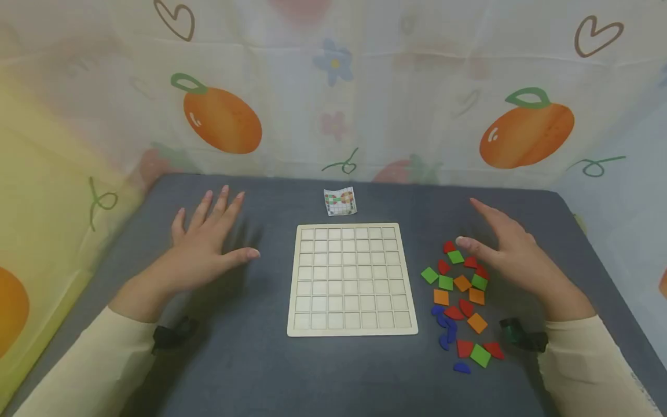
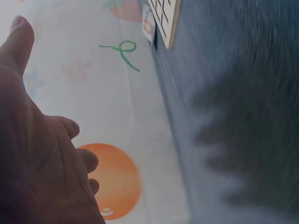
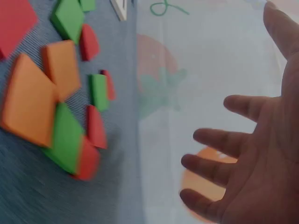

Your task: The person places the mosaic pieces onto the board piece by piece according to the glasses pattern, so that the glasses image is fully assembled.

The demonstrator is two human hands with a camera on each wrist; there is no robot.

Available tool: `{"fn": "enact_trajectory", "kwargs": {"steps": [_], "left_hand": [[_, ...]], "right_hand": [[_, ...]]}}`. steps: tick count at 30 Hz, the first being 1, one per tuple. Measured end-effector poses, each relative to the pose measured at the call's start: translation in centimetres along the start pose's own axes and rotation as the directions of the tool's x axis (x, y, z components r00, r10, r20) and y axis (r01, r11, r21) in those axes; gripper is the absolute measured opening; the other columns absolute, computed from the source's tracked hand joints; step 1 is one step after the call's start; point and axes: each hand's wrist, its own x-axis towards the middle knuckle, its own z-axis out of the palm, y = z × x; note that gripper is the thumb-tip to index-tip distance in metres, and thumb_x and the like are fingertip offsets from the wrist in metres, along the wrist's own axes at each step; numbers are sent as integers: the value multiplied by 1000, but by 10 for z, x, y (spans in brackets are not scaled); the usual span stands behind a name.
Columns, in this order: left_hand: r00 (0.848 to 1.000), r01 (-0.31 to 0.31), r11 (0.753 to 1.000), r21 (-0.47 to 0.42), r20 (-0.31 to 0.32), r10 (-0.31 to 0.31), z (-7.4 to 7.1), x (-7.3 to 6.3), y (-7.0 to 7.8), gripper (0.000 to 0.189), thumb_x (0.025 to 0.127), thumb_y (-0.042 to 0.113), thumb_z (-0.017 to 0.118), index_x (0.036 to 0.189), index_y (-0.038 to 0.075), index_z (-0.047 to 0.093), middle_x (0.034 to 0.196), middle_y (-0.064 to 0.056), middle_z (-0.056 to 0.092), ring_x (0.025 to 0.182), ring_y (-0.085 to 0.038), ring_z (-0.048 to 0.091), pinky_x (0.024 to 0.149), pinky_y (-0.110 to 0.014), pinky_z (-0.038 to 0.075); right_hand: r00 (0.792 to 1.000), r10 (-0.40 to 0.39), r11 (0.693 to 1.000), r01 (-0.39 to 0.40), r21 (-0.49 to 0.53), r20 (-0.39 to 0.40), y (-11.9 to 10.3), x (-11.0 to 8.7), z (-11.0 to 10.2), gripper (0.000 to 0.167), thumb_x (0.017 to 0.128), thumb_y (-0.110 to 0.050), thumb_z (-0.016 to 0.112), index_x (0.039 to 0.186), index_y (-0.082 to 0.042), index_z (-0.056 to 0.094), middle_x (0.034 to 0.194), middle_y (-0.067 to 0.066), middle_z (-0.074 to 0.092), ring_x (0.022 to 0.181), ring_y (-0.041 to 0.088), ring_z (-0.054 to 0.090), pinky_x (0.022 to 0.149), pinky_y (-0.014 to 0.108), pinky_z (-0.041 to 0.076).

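Observation:
Both hands are held above a dark grey table with nothing in them. My left hand (image 1: 200, 252) hovers left of a pale wooden grid board (image 1: 352, 335), its fingers spread and thumb toward the board. On the other side, my right hand (image 1: 513, 252) hangs beside and partly over a scatter of small flat pieces, fingers extended in the right wrist view. Among these pieces are green squares (image 1: 480, 355), orange squares (image 1: 477, 323), red quarter-rounds (image 1: 465, 348) and blue curved pieces (image 1: 461, 368). The board's square cells hold no pieces.
Behind the board lies a small printed picture card (image 1: 340, 201) with a coloured pattern. A curtain (image 1: 406, 116) with oranges, hearts and flowers hangs along the table's back edge. Dark straps with small devices (image 1: 523, 335) sit at the wrists.

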Motion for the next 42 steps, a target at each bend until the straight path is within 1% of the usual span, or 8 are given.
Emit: {"fn": "enact_trajectory", "kwargs": {"steps": [4, 7, 10, 14, 17, 24, 38, 42], "left_hand": [[999, -40, 991, -126, 10, 42, 27, 3, 3, 108, 105, 60, 67, 177, 18, -1, 182, -10, -8, 164, -40, -11, 116, -77, -10], [997, -75, 967, -243, 17, 81, 50, 6, 3, 100, 108, 50, 66, 177, 18, 0, 182, -8, -2, 165, -40, -5, 118, -76, -6], [992, -104, 929, -354, 27, 121, 71, 10, 2, 95, 110, 43, 66, 177, 18, 5, 182, -7, 5, 165, -36, 0, 120, -72, -3], [985, -132, 912, -388, 52, 164, 91, 15, 6, 100, 104, 52, 72, 177, 19, 13, 181, -4, 14, 166, -32, 6, 123, -67, -1], [978, -167, 925, -340, 58, 198, 99, 17, 11, 111, 95, 62, 80, 177, 19, 19, 180, -1, 21, 165, -30, 9, 124, -64, 0], [967, -224, 944, -243, 67, 247, 100, 14, 14, 128, 81, 69, 89, 175, 12, 24, 181, -2, 17, 166, -31, 8, 124, -64, 1], [963, -235, 949, -209, 80, 257, 101, 16, 10, 128, 81, 75, 85, 176, 16, 23, 181, 2, 14, 166, -28, 6, 124, -64, 2], [960, -246, 947, -206, 83, 267, 100, 18, 11, 127, 81, 73, 86, 175, 15, 24, 181, 0, 15, 166, -29, 7, 124, -64, 3]], "right_hand": [[998, 4, 990, 4, 143, -56, 10, 0, 18, 87, 109, -44, 66, 175, -10, 22, 171, 28, 31, 152, 57, 31, 110, 82, 28], [995, 4, 978, 17, 207, -99, 17, 1, 30, 79, 110, -40, 68, 172, -7, 31, 163, 28, 44, 143, 55, 45, 107, 75, 41], [993, -4, 967, 33, 254, -114, 27, 4, 42, 73, 110, -34, 69, 169, -5, 37, 154, 26, 53, 133, 50, 56, 100, 46, 56], [992, -11, 959, 47, 281, -128, 41, 7, 55, 61, 110, -27, 70, 162, -2, 49, 142, 22, 61, 122, 40, 62, 83, 14, 49], [988, 4, 966, 35, 257, -152, 47, 8, 60, 54, 109, -27, 72, 154, -1, 58, 135, 20, 64, 117, 35, 62, 85, 19, 48], [989, -9, 990, 30, 139, -147, 43, 15, 67, 47, 107, -28, 76, 142, 2, 67, 130, 20, 56, 110, 37, 55, 92, 56, 46], [986, 2, 991, 19, 129, -167, 32, 16, 71, 24, 107, -19, 75, 123, -2, 72, 124, 15, 59, 104, 34, 57, 86, 52, 48], [987, 12, 991, 10, 137, -161, 30, 16, 72, 28, 108, -18, 74, 129, -1, 73, 125, 16, 59, 106, 35, 58, 87, 53, 48]]}}
